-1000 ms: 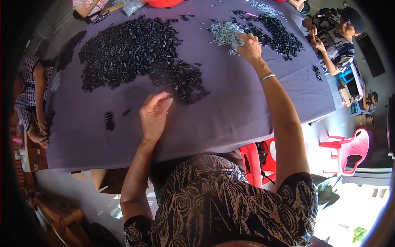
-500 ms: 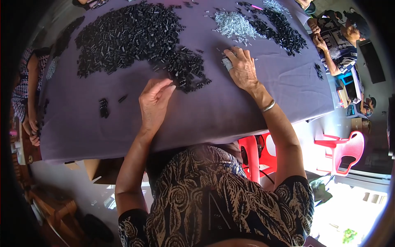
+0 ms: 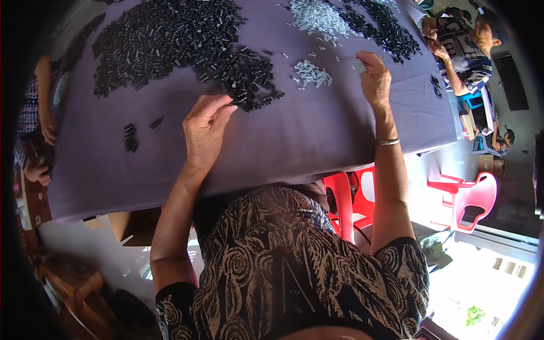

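A broad heap of small black cylindrical pieces (image 3: 170,42) spreads over the far left of the table. At its near edge my left hand (image 3: 201,127) has thumb and fingertips closed together; whatever may be between them is too small to make out. My right hand (image 3: 375,82) is raised right of a small pile of clear pieces (image 3: 311,73). Its fingers curl in toward the thumb around a small pale translucent piece (image 3: 359,66). A larger heap of clear pieces (image 3: 317,18) lies farther back.
A purple cloth (image 3: 283,147) covers the table. A few black pieces (image 3: 131,138) lie apart at left, and another black heap (image 3: 391,34) is at far right. People (image 3: 462,54) sit at both sides. A red chair (image 3: 473,195) stands on the right.
My right hand has shifted right, off the small clear pile, which now shows. My left hand stays pinched by the black heap. The whole view has shifted slightly.
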`<control>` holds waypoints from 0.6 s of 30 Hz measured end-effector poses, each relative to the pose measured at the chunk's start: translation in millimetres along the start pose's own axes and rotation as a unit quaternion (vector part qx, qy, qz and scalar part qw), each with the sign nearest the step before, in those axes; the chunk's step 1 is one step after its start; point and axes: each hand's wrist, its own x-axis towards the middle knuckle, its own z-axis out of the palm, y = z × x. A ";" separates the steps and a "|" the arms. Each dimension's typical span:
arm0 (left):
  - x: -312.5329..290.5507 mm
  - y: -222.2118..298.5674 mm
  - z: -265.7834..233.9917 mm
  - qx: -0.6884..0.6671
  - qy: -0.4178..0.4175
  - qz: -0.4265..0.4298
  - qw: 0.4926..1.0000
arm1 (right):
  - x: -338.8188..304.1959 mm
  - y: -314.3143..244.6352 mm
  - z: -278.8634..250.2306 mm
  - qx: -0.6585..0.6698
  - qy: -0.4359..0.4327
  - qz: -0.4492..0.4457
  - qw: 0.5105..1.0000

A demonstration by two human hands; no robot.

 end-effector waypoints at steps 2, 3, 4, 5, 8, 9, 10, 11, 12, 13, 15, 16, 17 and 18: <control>0.1 2.0 0.3 0.003 -0.005 -0.001 1.000 | 2.0 32.8 -21.4 0.043 -0.048 0.025 0.998; -0.4 0.7 0.8 0.000 -0.007 -0.001 1.000 | 1.3 35.1 -32.6 0.120 -0.079 0.084 0.986; -0.5 -0.6 1.8 -0.012 0.004 -0.004 1.000 | 0.1 40.8 -40.6 0.117 -0.078 0.086 0.986; -0.5 -1.5 3.0 -0.025 0.014 -0.006 1.000 | -1.8 47.0 -47.5 0.098 -0.118 0.106 0.983; 0.1 -2.7 5.6 -0.038 0.009 -0.004 0.999 | -7.5 52.0 -59.4 0.068 -0.186 0.114 0.973; -0.1 -2.5 5.9 -0.035 0.008 0.000 0.999 | -8.3 48.4 -61.3 0.057 -0.216 0.085 0.971; -0.7 -2.5 5.7 -0.037 0.006 0.000 0.999 | -9.0 45.4 -61.4 0.047 -0.245 0.056 0.967; -1.5 -2.5 5.2 -0.057 0.007 -0.023 0.998 | -10.7 44.8 -59.3 0.063 -0.238 0.048 0.968; -2.6 -2.5 4.6 -0.077 0.008 -0.046 0.996 | -11.6 42.0 -57.1 0.063 -0.238 0.049 0.968; -2.4 -2.1 4.1 -0.076 0.007 -0.046 0.996 | -11.8 38.1 -54.6 0.011 -0.242 0.024 0.970; -0.5 -1.6 2.2 -0.053 -0.014 -0.031 0.998 | -11.8 36.2 -51.2 -0.038 -0.247 -0.002 0.968; -0.6 -1.4 2.1 -0.050 -0.012 -0.032 0.998 | -10.8 38.3 -50.6 -0.064 -0.254 -0.001 0.965; -1.4 -0.8 3.4 -0.063 -0.020 -0.035 0.997 | -10.1 39.9 -49.7 -0.089 -0.260 0.000 0.962; -2.4 -0.5 4.5 -0.074 -0.026 -0.039 0.996 | -12.4 42.7 -47.0 -0.065 -0.240 0.011 0.968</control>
